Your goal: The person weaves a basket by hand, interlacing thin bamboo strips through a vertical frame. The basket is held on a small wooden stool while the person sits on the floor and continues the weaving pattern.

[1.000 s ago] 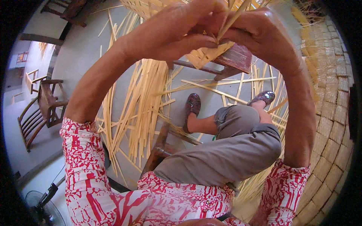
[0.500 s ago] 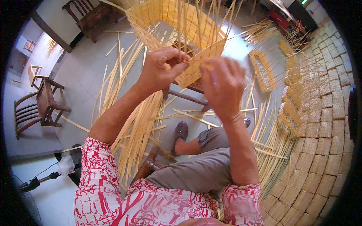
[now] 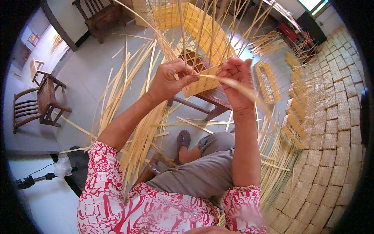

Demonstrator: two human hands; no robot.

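Head | left hand grip: pinching pale strip; right hand grip: can't tell | woven basket: lattice base inside

Head cam = L one of a side-by-side fisheye pair, worn on the person's head, pic upright & unmirrored. Looks down & fwd — patterned shirt v. close at the bottom edge, forearms reaching away from the lens, both hands a bit above ctr. Basket lies beyond them nr the top, grey floor farther below. Wide FOV — takes in wooden chair at L, tan woven blocks at R, edges bending toward the black rim.
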